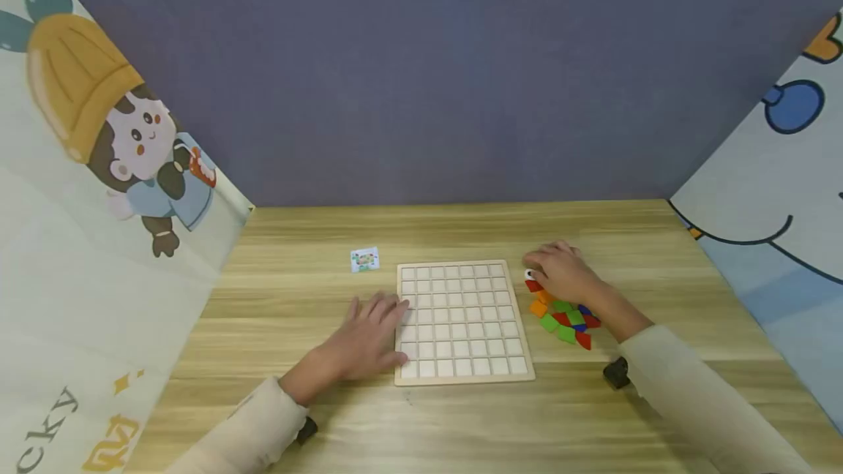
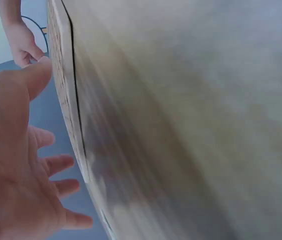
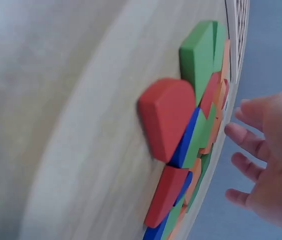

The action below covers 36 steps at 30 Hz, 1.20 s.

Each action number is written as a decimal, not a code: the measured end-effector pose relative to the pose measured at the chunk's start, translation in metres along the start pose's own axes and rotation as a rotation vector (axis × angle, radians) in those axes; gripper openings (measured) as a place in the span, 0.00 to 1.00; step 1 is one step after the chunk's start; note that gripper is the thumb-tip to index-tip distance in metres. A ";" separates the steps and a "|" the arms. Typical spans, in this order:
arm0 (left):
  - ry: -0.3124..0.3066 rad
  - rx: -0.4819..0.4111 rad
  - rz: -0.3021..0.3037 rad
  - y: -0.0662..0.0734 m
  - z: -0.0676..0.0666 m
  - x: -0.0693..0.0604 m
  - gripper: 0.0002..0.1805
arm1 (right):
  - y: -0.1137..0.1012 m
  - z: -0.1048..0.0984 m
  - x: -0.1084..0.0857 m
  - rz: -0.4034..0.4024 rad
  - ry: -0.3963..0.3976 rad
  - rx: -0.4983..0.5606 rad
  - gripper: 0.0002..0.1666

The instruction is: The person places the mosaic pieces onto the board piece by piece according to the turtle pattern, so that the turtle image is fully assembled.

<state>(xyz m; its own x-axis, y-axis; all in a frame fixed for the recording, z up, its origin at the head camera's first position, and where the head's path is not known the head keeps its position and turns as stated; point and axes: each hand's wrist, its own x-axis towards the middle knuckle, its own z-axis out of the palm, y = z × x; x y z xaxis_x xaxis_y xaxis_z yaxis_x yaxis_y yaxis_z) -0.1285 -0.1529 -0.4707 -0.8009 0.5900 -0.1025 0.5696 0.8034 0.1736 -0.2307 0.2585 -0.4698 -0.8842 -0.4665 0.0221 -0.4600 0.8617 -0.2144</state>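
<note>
In the head view, my left hand (image 1: 365, 339) lies over the left edge of a pale wooden grid board (image 1: 459, 328), fingers spread and thumb at the lower left rim. Beside the board on the right are flat red (image 1: 583, 340), green (image 1: 566, 334), orange (image 1: 538, 309) and blue pieces, grouped together. My right hand (image 1: 565, 274) is over the group's upper end, fingertips close to a white round piece with a black dot (image 1: 529, 274); fingertip contact is unclear. The right wrist view shows relaxed fingers of that hand (image 3: 280, 155) beyond the red piece (image 3: 168, 115), no held piece visible.
A small printed card (image 1: 365, 260) lies on the wooden table (image 1: 296, 240), behind and left of the board. A dark grey panel (image 1: 461, 79) stands at the back, with cartoon-printed walls on both sides.
</note>
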 end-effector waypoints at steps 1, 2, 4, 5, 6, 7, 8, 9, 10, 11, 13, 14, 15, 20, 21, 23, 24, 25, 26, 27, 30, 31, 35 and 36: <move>-0.004 -0.006 0.009 -0.001 0.001 -0.002 0.49 | 0.001 0.000 0.001 0.005 -0.008 -0.002 0.18; -0.008 -0.011 0.017 -0.002 0.002 -0.003 0.48 | 0.002 0.001 0.002 0.009 -0.016 -0.005 0.17; -0.018 -0.022 0.031 -0.003 0.004 -0.005 0.47 | 0.004 0.002 0.003 0.006 -0.026 -0.004 0.15; -0.025 -0.027 0.035 -0.003 0.004 -0.006 0.47 | 0.005 0.002 0.003 0.010 -0.030 -0.002 0.14; -0.030 -0.028 0.039 -0.003 0.005 -0.007 0.47 | 0.005 0.003 0.004 0.014 -0.032 0.006 0.13; -0.032 -0.032 0.044 -0.003 0.005 -0.007 0.46 | 0.005 0.003 0.004 0.021 -0.036 0.011 0.13; -0.033 -0.035 0.047 -0.003 0.005 -0.007 0.46 | 0.005 0.003 0.004 0.024 -0.037 0.021 0.12; -0.033 -0.038 0.051 -0.003 0.005 -0.008 0.46 | 0.005 0.004 0.005 0.029 -0.038 0.031 0.11; -0.032 -0.041 0.054 -0.003 0.005 -0.008 0.46 | 0.006 0.004 0.005 0.037 -0.041 0.040 0.11; -0.031 -0.041 0.058 -0.004 0.005 -0.008 0.46 | 0.006 0.004 0.006 0.043 -0.045 0.043 0.10; -0.027 -0.045 0.065 -0.004 0.005 -0.009 0.46 | 0.007 0.004 0.007 0.046 -0.053 0.048 0.09; -0.028 -0.049 0.067 -0.004 0.005 -0.009 0.46 | 0.007 0.004 0.007 0.048 -0.058 0.052 0.09; -0.026 -0.048 0.068 -0.004 0.005 -0.009 0.46 | 0.007 0.004 0.008 0.050 -0.064 0.054 0.09; -0.020 -0.033 0.068 -0.005 0.005 -0.009 0.46 | 0.007 0.003 0.011 0.055 -0.078 0.080 0.09; -0.020 -0.028 0.068 -0.005 0.005 -0.009 0.46 | 0.007 0.003 0.011 0.058 -0.078 0.083 0.09; -0.025 -0.027 0.067 -0.005 0.005 -0.009 0.46 | 0.008 0.004 0.011 0.064 -0.075 0.087 0.09; -0.029 -0.027 0.067 -0.005 0.005 -0.009 0.46 | 0.008 0.005 0.011 0.068 -0.072 0.088 0.08; -0.032 -0.030 0.068 -0.006 0.005 -0.009 0.46 | 0.008 0.005 0.011 0.071 -0.068 0.088 0.07; -0.035 -0.032 0.069 -0.006 0.006 -0.009 0.46 | 0.009 0.006 0.011 0.072 -0.063 0.085 0.06; -0.035 -0.032 0.070 -0.006 0.006 -0.009 0.46 | 0.009 0.006 0.011 0.073 -0.058 0.088 0.05; -0.033 -0.026 0.071 -0.007 0.007 -0.009 0.46 | 0.009 0.004 0.011 0.069 -0.043 0.093 0.05; -0.031 -0.023 0.071 -0.007 0.007 -0.009 0.46 | 0.008 0.004 0.011 0.067 -0.040 0.095 0.06; -0.026 -0.017 0.071 -0.008 0.007 -0.008 0.47 | 0.009 0.002 0.012 0.054 -0.038 0.096 0.04; -0.025 -0.019 0.071 -0.009 0.007 -0.008 0.47 | 0.009 0.002 0.012 0.051 -0.038 0.096 0.03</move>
<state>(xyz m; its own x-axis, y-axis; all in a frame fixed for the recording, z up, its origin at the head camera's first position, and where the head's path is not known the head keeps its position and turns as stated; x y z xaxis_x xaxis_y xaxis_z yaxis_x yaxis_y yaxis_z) -0.1255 -0.1641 -0.4785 -0.7536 0.6474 -0.1138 0.6210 0.7579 0.1999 -0.2450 0.2602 -0.4729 -0.9016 -0.4316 -0.0281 -0.4032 0.8622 -0.3067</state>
